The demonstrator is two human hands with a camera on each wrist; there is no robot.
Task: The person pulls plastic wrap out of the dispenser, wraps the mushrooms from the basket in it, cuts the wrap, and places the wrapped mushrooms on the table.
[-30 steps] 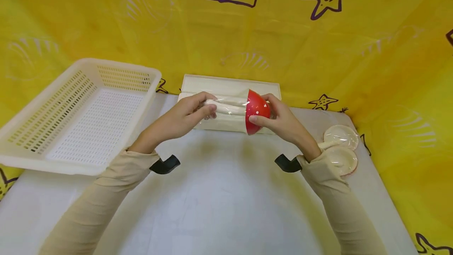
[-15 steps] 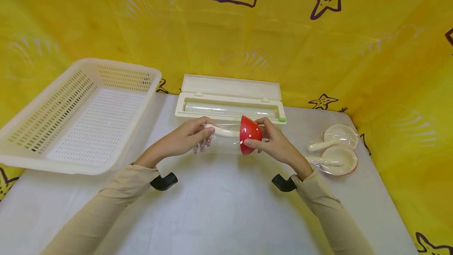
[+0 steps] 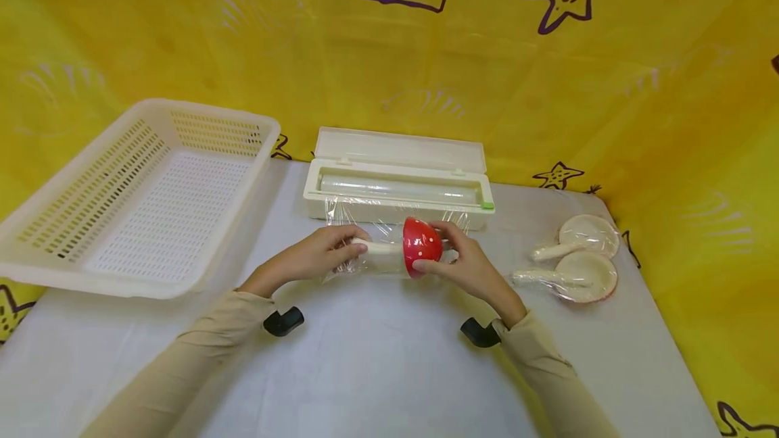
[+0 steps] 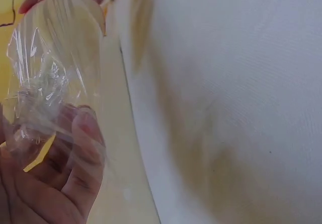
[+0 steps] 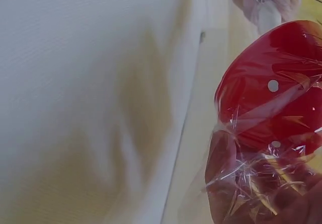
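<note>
A red bowl with white dots and a white handle (image 3: 385, 248) is held above the table, on its side, with clear cling film round it. My left hand (image 3: 316, 252) pinches the handle's end and the film in the head view. My right hand (image 3: 465, 265) grips the red bowl part (image 5: 274, 83) from the right, thumb on its near side. In the left wrist view, crumpled cling film (image 4: 55, 68) covers the bowl's opening and bunches at the left fingers (image 4: 88, 138). Behind the hands, a cling film box (image 3: 398, 210) stands with its lid up and the roll inside.
Two similar handled bowls lie at the right, an upper one (image 3: 593, 232) and a film-wrapped lower one (image 3: 593, 276). A large white plastic basket (image 3: 213, 255) stands at the left. Yellow printed cloth (image 3: 377, 59) hangs behind the white table (image 3: 377, 370).
Both hands have drawn the wrapped bowl nearer to me and slightly left, away from the cling film box. The box, hidden partly at first, shows its roll now. Both grips stay on.
</note>
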